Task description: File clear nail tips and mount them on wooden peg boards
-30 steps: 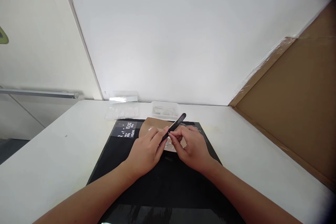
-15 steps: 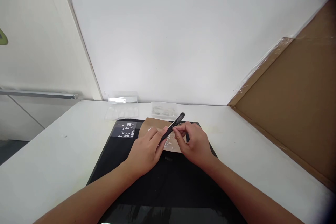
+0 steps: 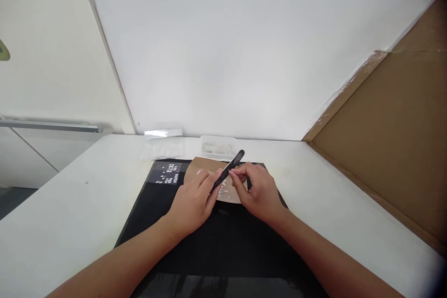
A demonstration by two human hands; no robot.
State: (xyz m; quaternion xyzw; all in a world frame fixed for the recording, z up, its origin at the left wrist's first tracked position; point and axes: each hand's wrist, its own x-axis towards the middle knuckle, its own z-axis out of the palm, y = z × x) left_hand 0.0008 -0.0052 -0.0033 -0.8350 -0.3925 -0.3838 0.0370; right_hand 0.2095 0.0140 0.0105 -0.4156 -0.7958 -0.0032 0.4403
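While reaching in with both arms [image 3: 139, 242] from the near side, hold a long black stick [image 3: 233, 164] in the left hand [image 3: 191, 201]. Slant it up to the far right, thin pale edge showing. Pinch its near end between thumb and fingers, back of the hand up. Bend the right hand [image 3: 257, 191] in toward it, thumb and first finger pressed together by the stick's right side, other fingers curled. Cannot tell about anything inside that pinch, too small to see. Bring the arms in from near left and near right. Have the stick just over a brown sheet [image 3: 205, 165], with small white bits [image 3: 222, 192] lying on its near right part. Find the sheet on a black mat [image 3: 209, 251], on a white table [image 3: 63, 195]. At the mat's far left, see a dark square [image 3: 152, 179] with little white pieces [image 3: 169, 179], too small to read as letters. On the left wall [image 3: 52, 18], spot a cut-off green shape [image 3: 5, 54], too little to read.
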